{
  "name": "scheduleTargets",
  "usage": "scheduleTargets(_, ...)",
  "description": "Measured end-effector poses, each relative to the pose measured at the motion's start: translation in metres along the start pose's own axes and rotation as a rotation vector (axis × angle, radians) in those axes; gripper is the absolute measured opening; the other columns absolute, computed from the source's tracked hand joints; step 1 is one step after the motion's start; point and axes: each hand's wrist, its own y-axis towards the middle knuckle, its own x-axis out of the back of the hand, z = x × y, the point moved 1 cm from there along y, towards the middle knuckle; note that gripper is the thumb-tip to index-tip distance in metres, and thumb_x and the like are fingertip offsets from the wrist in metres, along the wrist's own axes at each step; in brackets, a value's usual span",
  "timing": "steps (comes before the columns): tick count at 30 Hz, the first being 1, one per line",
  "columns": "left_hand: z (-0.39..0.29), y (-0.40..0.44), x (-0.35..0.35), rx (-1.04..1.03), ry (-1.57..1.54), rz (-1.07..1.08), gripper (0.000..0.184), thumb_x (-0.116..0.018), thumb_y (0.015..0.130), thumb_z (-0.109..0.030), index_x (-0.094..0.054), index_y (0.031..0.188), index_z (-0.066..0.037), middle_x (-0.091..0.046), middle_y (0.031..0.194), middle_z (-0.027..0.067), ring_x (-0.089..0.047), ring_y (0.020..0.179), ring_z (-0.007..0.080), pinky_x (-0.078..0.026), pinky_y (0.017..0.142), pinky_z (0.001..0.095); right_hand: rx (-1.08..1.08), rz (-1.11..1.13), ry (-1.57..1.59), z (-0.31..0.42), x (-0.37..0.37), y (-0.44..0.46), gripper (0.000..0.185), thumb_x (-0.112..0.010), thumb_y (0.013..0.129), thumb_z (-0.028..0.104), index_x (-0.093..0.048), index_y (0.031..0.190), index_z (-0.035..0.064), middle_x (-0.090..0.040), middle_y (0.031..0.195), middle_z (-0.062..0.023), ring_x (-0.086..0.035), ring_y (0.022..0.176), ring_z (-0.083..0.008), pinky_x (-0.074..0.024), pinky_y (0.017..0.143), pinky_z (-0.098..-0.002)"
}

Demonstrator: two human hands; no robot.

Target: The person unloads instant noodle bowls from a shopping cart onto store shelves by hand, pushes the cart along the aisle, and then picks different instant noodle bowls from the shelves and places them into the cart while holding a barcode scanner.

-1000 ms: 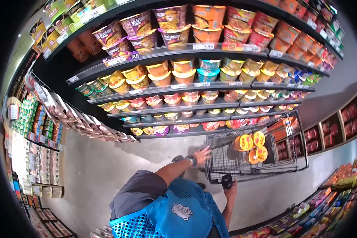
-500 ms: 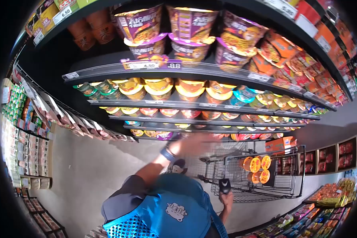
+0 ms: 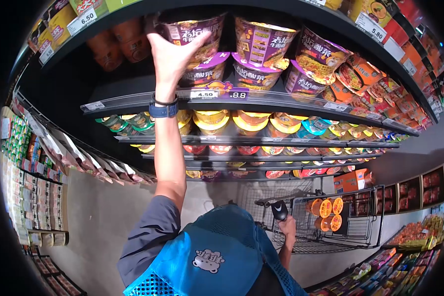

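My left hand (image 3: 171, 55) is raised to the upper shelf, its thumb across the front of a purple instant noodle cup (image 3: 209, 37) and its fingers round the left side. That cup stands on another purple cup (image 3: 205, 74). Two more stacks, with a purple noodle cup (image 3: 264, 42) and a tilted purple noodle cup (image 3: 323, 54) on top, stand to its right. Low down, beside the shopping cart (image 3: 380, 217), my right hand (image 3: 287, 227) is closed round a black handle-like piece (image 3: 279, 210) with a white curved mark.
Several orange-lidded cups (image 3: 325, 208) lie in the cart. A shelf edge (image 3: 261, 97) with price tags runs below my left hand; lower shelves hold yellow noodle cups (image 3: 251, 121). Hanging packs (image 3: 74, 148) line the left side. An orange carton (image 3: 350, 181) stands beyond the cart.
My left hand has risen from low before the shelves to the purple cup on the upper shelf. My right hand and the black piece have shifted slightly upward in view.
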Motion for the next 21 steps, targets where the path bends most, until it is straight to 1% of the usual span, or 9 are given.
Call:
scheduleTargets(2,-0.01,-0.006,0.007,0.117,-0.087,0.008,0.1,-0.093,0.066,-0.018,-0.029,0.138,0.009,-0.048,0.133,0.0205,-0.053,0.117,0.0231,-0.048,0.095,0.0325,0.014,-0.037,0.014,0.002,0.003,-0.001,0.034,-0.074,0.072,0.026,-0.067,0.094,0.0004,-0.068,0.089,-0.0257,-0.066,0.089,-0.0437,-0.0535,0.076,-0.0496)
scheduleTargets(4,-0.025,-0.016,0.008,0.062,-0.241,-0.14,0.115,-0.095,0.062,-0.027,-0.022,0.142,0.009,-0.04,0.136,0.0249,-0.045,0.126,0.0265,-0.038,0.108,0.037,0.021,-0.073,0.071,0.008,0.003,-0.001,0.032,-0.074,0.071,0.022,-0.068,0.093,0.0,-0.068,0.087,-0.0259,-0.067,0.088,-0.043,-0.0534,0.074,-0.0482)
scheduleTargets(5,-0.022,-0.015,0.015,0.0,0.085,-0.101,0.119,-0.094,0.063,-0.027,-0.017,0.145,0.011,-0.036,0.14,0.027,-0.042,0.128,0.029,-0.034,0.111,0.0372,0.015,-0.083,0.112,0.009,0.004,-0.003,0.031,-0.074,0.07,0.019,-0.068,0.093,-0.0002,-0.068,0.086,-0.0261,-0.067,0.088,-0.0423,-0.0534,0.073,-0.0466)
scheduleTargets(6,-0.01,-0.015,0.014,0.024,0.053,-0.078,0.122,-0.094,0.063,-0.028,-0.014,0.145,0.012,-0.036,0.14,0.0281,-0.041,0.129,0.0306,-0.033,0.112,0.0371,0.006,-0.089,0.148,0.007,0.007,-0.007,0.029,-0.073,0.07,0.016,-0.068,0.093,-0.0004,-0.068,0.085,-0.0263,-0.068,0.087,-0.0417,-0.0534,0.071,-0.045)
scheduleTargets(9,-0.018,-0.013,0.014,0.127,-0.009,-0.021,0.122,-0.095,0.062,-0.03,-0.014,0.144,0.012,-0.042,0.134,0.0264,-0.046,0.124,0.0287,-0.038,0.107,0.036,0.072,-0.086,0.112,-0.013,-0.003,-0.005,0.028,-0.072,0.069,0.014,-0.067,0.092,-0.0015,-0.068,0.083,-0.0257,-0.068,0.086,-0.0415,-0.0534,0.07,-0.0446)
scheduleTargets(10,-0.036,-0.014,0.013,0.135,-0.237,0.027,0.107,-0.092,0.067,-0.014,-0.02,0.143,0.006,-0.045,0.13,0.0193,-0.05,0.117,0.0212,-0.044,0.1,0.0328,0.094,-0.089,0.121,-0.015,-0.005,-0.005,0.028,-0.072,0.069,0.014,-0.067,0.092,-0.0017,-0.068,0.082,-0.0255,-0.068,0.086,-0.0415,-0.0534,0.07,-0.0447)
scheduleTargets(11,-0.035,-0.014,0.01,0.126,-0.202,0.051,0.108,-0.092,0.065,-0.012,-0.019,0.143,0.005,-0.045,0.129,0.0188,-0.05,0.117,0.0211,-0.045,0.1,0.0335,0.015,0.001,0.066,-0.017,-0.003,-0.007,0.035,-0.075,0.069,0.02,-0.067,0.097,0.0007,-0.069,0.092,-0.0254,-0.066,0.09,-0.0442,-0.0539,0.078,-0.0501)
scheduleTargets(18,-0.047,-0.026,0.007,-0.202,0.128,-0.134,0.106,-0.093,0.061,-0.005,-0.023,0.141,-0.003,-0.039,0.131,0.0156,-0.046,0.121,0.0241,-0.044,0.102,0.0367,0.018,-0.109,0.064,-0.009,-0.003,-0.019,0.026,-0.071,0.069,0.014,-0.066,0.089,-0.0029,-0.066,0.081,-0.0282,-0.067,0.085,-0.0446,-0.0529,0.069,-0.0465)
scheduleTargets(21,-0.071,-0.06,0.038,-0.219,0.052,-0.18,0.102,-0.088,0.062,0.002,-0.027,0.142,-0.007,-0.036,0.136,0.0139,-0.043,0.125,0.0279,-0.04,0.11,0.0456,0.076,-0.108,0.261,0.013,0.018,-0.031,0.03,-0.073,0.069,0.015,-0.066,0.092,-0.0027,-0.067,0.083,-0.0275,-0.067,0.086,-0.0436,-0.0526,0.072,-0.0454)
